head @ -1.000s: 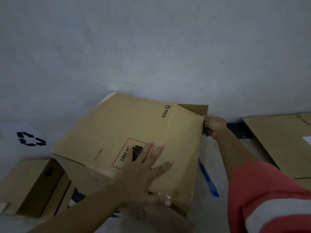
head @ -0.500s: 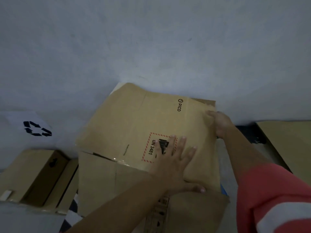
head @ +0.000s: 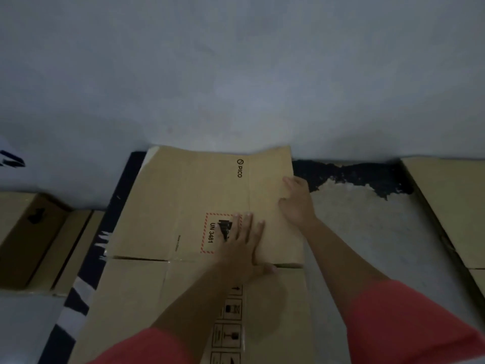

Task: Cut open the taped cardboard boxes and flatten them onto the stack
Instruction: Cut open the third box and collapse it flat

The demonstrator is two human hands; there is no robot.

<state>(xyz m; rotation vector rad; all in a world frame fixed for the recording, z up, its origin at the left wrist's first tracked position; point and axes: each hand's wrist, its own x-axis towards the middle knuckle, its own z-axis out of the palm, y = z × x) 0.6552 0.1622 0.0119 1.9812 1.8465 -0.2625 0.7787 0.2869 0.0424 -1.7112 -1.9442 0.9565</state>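
A brown cardboard box [head: 183, 203], printed with "PICO" and a red-dashed "UN 3481" label, lies flattened on the floor against the grey wall. My left hand [head: 245, 241] presses palm-down on it, fingers spread, partly covering the label. My right hand [head: 296, 200] rests flat on the box's right edge, fingers apart. The near panel [head: 136, 306] of the same cardboard stretches toward me, with handling symbols printed on it.
An upright cardboard box [head: 29, 237] with open flaps stands at the left by the wall. More flat cardboard [head: 451, 206] lies at the right. Bare concrete floor [head: 367, 232] with dark patches shows between. A dark striped mat [head: 78, 298] peeks out left of the flattened box.
The box, tilted and still bulky a second ago, has been pushed down flat on the floor. Both hands moved with it; the right hand shifted from gripping the far corner to lying flat.
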